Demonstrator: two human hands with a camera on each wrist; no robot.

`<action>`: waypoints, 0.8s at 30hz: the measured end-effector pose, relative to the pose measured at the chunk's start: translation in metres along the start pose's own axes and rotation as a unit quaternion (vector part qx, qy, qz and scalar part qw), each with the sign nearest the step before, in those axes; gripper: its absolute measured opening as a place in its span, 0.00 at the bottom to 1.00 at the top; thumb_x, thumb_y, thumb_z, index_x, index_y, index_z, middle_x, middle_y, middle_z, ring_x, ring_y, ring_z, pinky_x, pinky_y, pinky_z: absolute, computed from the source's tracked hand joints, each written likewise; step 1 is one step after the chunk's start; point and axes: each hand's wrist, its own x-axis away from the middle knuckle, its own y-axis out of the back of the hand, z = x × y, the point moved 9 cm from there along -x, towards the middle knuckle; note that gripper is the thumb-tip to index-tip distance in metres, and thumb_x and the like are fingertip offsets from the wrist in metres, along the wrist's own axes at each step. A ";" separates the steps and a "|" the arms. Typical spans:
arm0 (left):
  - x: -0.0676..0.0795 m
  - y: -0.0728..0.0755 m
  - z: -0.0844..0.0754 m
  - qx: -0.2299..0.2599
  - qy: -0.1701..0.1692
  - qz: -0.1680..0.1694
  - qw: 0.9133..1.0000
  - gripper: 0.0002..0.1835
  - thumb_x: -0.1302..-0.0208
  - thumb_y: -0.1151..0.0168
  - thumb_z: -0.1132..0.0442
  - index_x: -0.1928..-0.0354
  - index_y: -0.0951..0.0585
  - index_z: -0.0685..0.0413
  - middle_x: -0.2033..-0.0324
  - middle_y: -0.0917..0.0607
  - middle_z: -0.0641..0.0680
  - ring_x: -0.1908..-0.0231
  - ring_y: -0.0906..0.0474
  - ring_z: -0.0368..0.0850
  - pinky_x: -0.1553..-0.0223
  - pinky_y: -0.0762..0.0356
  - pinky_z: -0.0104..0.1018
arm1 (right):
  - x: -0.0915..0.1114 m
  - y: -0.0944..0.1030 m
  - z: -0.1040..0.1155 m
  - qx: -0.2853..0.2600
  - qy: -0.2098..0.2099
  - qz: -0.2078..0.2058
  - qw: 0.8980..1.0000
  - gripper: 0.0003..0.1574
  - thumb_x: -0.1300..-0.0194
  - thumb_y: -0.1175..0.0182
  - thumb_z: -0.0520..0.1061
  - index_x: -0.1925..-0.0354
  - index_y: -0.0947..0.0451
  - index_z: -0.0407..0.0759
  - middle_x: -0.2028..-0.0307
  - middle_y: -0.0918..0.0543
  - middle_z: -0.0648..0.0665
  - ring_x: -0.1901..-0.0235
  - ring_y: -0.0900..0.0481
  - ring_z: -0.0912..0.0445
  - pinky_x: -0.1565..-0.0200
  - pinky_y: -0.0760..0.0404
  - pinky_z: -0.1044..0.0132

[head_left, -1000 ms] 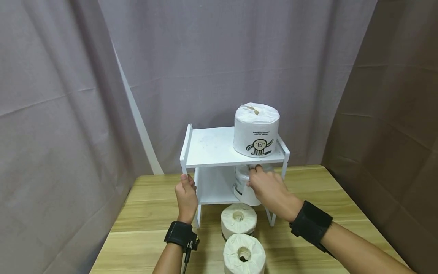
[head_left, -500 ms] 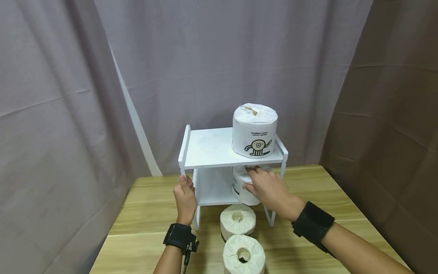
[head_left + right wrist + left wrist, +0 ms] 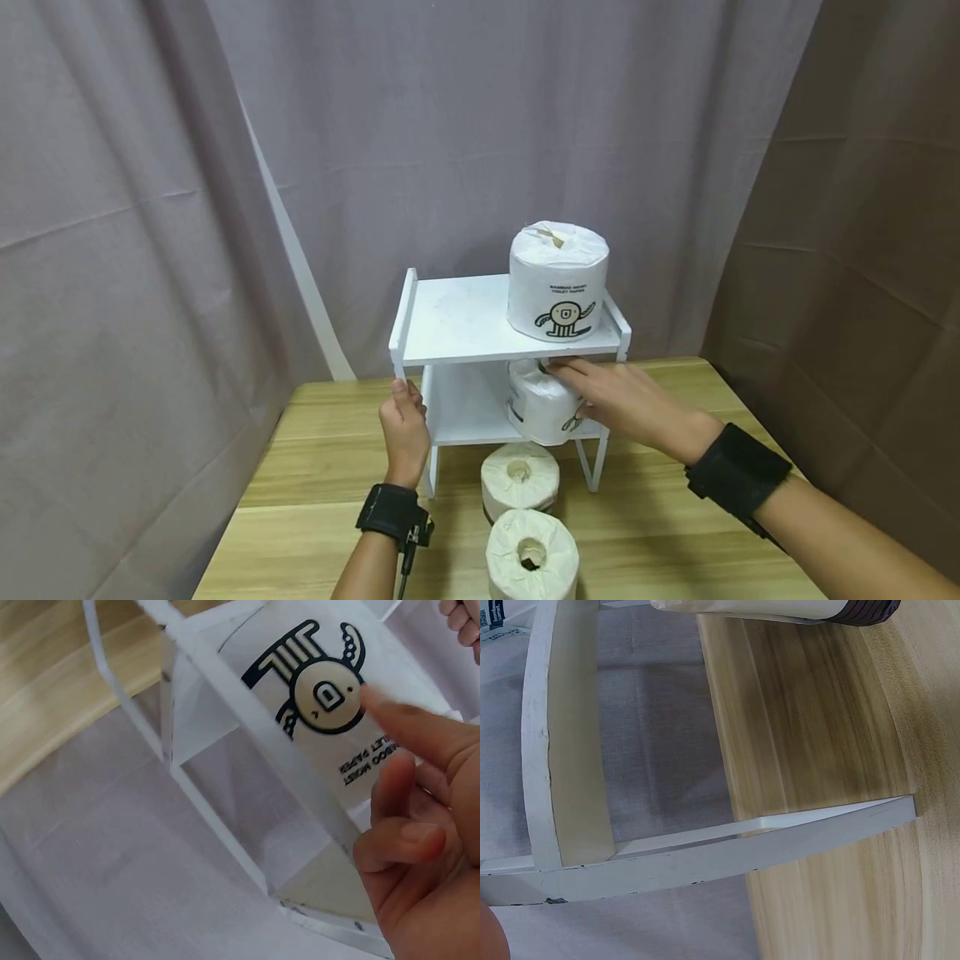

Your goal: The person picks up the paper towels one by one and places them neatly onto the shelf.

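Note:
A white two-tier shelf stands on the wooden table. My left hand grips its front left leg, thumb against it; only a fingertip shows in the left wrist view. On the lower tier, toward the right, sits a white paper-wrapped toilet roll, slightly over the front edge. My right hand has fingers across the roll's top under the upper tier and the thumb on its side. In the right wrist view the thumb meets the printed figure on the toilet roll, other fingers curled.
Another white toilet roll stands on the upper tier at the right. Two cream rolls sit in front: one roll at the shelf's foot, the other roll nearer me. Grey curtain hangs behind; a brown curtain is at right.
My right hand and wrist have swung to the right, uncovering the front of the lower toilet roll and part of its printed figure. My left hand keeps its hold on the leg.

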 end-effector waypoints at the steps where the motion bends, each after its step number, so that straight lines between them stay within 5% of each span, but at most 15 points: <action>1: 0.000 0.000 0.000 0.000 0.000 0.000 1.000 0.34 0.12 0.68 0.43 0.81 0.37 0.51 0.87 0.38 0.42 0.85 0.43 0.35 0.82 0.46 0.29 | 0.001 0.001 0.000 0.010 0.012 0.000 1.000 0.41 0.43 0.23 0.31 0.33 0.24 0.39 0.39 0.18 0.40 0.70 0.16 0.51 0.73 0.18 0.59; 6: 0.000 0.000 -0.001 0.002 0.001 0.002 1.000 0.35 0.12 0.69 0.42 0.81 0.37 0.51 0.87 0.38 0.42 0.85 0.43 0.35 0.82 0.46 0.29 | 0.003 0.003 -0.003 0.034 0.032 -0.006 0.999 0.38 0.40 0.33 0.22 0.33 0.24 0.40 0.37 0.18 0.42 0.69 0.17 0.52 0.74 0.18 0.59; 15: 0.000 0.001 0.000 0.005 -0.002 0.003 1.000 0.32 0.11 0.68 0.45 0.80 0.37 0.48 0.87 0.38 0.43 0.85 0.42 0.36 0.82 0.45 0.29 | 0.001 0.000 -0.007 -0.021 0.038 -0.005 0.999 0.30 0.34 0.35 0.27 0.35 0.22 0.37 0.37 0.18 0.38 0.47 0.14 0.42 0.56 0.13 0.48; 24: -0.001 -0.001 0.001 0.010 -0.002 0.007 1.000 0.31 0.11 0.68 0.45 0.80 0.37 0.47 0.87 0.38 0.44 0.85 0.42 0.36 0.82 0.46 0.29 | -0.002 -0.006 -0.011 -0.051 0.007 0.029 0.998 0.27 0.32 0.35 0.29 0.36 0.22 0.38 0.41 0.16 0.39 0.51 0.13 0.44 0.58 0.13 0.49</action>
